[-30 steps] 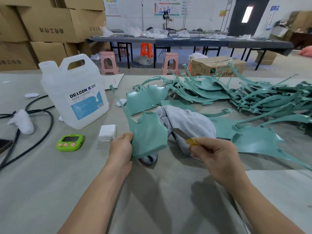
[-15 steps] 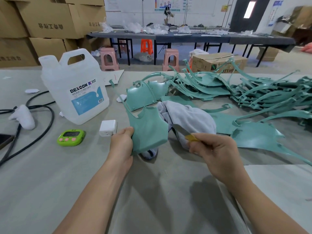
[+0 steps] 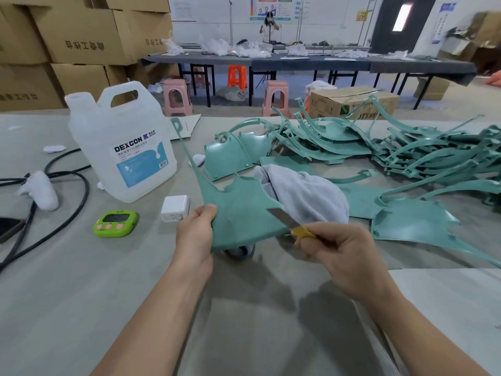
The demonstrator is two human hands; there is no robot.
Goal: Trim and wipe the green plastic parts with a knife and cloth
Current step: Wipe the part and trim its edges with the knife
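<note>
One part (image 3: 238, 210) in hand: matte green flat panel, notched top edge, long thin strap rising from its left corner, above mid-surface (image 3: 81, 294). Left hand (image 3: 193, 234) grips its lower-left edge, fingers (image 3: 208, 211) curled round it. Right hand (image 3: 341, 253) pinches one yellow-handled knife (image 3: 284, 219), blade on the part's right edge. One grey cloth (image 3: 306, 194) just behind. Pile (image 3: 406, 156) of parts at far right edge, too tangled to count.

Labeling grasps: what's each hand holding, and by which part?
Left hand grips the green plastic part at its lower left edge. Right hand pinches the knife by its yellow handle.
</note>
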